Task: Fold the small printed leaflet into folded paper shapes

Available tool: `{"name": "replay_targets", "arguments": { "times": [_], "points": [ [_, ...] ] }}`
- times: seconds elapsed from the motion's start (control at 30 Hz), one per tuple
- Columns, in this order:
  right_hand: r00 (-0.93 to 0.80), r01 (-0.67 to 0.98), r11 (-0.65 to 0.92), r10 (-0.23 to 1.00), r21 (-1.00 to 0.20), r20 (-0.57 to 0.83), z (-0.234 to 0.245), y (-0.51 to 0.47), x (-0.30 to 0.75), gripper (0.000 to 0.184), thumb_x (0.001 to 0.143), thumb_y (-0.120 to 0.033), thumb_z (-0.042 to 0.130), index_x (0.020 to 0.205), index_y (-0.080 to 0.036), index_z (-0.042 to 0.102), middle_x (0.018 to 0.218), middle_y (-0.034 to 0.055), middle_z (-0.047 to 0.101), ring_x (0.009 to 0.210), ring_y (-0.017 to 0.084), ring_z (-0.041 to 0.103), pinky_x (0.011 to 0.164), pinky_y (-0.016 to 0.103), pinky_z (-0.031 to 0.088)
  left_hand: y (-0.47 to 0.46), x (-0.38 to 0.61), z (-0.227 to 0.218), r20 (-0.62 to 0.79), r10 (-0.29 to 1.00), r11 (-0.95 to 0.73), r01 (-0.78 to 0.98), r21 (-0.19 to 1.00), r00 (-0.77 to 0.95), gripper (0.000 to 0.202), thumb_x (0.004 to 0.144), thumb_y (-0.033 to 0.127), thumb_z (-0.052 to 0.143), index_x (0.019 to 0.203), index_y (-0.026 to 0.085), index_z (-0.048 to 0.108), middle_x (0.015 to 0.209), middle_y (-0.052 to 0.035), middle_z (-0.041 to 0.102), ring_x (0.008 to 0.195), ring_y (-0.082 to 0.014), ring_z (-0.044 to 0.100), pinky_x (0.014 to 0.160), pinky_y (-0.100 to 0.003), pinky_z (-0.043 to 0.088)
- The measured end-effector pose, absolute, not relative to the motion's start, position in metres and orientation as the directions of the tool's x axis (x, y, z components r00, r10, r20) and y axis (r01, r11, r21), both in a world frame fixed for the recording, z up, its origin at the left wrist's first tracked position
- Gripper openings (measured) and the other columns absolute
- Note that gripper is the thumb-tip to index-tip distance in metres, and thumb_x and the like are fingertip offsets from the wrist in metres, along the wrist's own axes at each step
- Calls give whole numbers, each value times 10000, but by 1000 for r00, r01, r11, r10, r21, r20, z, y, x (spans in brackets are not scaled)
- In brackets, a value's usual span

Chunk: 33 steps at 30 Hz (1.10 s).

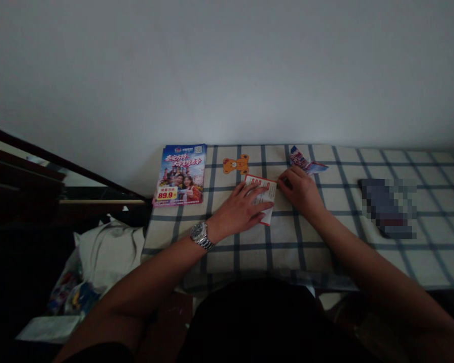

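Observation:
A leaflet [267, 216], white with red print and a red edge, lies on the checked cloth before me, looking folded. My left hand [242, 207], with a metal watch at the wrist, rests on it with fingers spread. At the leaflet's upper right corner is my right hand [299, 187], thumb and fingertips pinched together at the paper's edge. Just beyond that hand lies a folded colourful paper piece [306, 164]. To the left sits a stack of printed flyers [180, 176] with blue and pink pictures.
A checked cloth [276, 257] covers the table, which meets a pale wall [242, 70] behind. A bear figure [235, 164] shows on the cloth. Toward the right lies a dark, blurred-out flat object [386, 209]. Below left are white bags [109, 249] beside dark furniture.

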State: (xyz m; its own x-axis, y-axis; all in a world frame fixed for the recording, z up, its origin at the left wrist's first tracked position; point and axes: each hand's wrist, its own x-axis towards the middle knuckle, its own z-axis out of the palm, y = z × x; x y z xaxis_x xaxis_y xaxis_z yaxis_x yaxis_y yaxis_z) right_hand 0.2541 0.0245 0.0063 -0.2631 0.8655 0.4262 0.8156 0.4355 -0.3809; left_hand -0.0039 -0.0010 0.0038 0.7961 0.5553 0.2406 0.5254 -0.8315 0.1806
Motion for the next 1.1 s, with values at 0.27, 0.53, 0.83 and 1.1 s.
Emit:
{"name": "replay_targets", "arguments": {
  "times": [0.27, 0.53, 0.83, 1.1],
  "points": [
    [-391, 764, 540, 823, -352, 413, 4, -8, 252, 212, 1023, -246, 612, 1194, -222, 735, 1255, 133, 743, 1126, 316, 695, 995, 515, 594, -1, -3, -1, 252, 558, -830, 534, 163, 791, 380, 1069, 387, 579, 1442, 329, 624, 1638, -96, 443, 1520, -332, 387, 1285, -617, 275],
    [-464, 726, 598, 791, -340, 399, -5, 2, 252, 320, 1029, -225, 598, 1325, -186, 712, 1387, 157, 717, 1329, 328, 648, 1152, 560, 536, 1, -3, 0, 267, 599, -799, 583, 145, 754, 399, 1100, 413, 520, 1481, 326, 601, 1638, -103, 458, 1511, -329, 402, 1247, -599, 321],
    [-440, 690, 589, 803, -421, 402, -3, 15, 252, 238, 1018, -218, 601, 1204, -225, 749, 1336, 122, 754, 1288, 303, 692, 1124, 556, 557, 6, -1, 1, 272, 617, -786, 588, 188, 738, 368, 1107, 335, 496, 1436, 243, 632, 1581, -97, 538, 1473, -293, 465, 1252, -541, 356],
    [-389, 703, 552, 827, -448, 407, -3, 14, 250, 123, 975, -201, 651, 1061, -234, 733, 1284, 117, 774, 1255, 322, 707, 1082, 550, 573, 9, -1, -3, 312, 603, -798, 564, 215, 734, 349, 1077, 288, 561, 1411, 214, 629, 1551, -113, 534, 1448, -297, 492, 1243, -519, 421]
  ]
}}
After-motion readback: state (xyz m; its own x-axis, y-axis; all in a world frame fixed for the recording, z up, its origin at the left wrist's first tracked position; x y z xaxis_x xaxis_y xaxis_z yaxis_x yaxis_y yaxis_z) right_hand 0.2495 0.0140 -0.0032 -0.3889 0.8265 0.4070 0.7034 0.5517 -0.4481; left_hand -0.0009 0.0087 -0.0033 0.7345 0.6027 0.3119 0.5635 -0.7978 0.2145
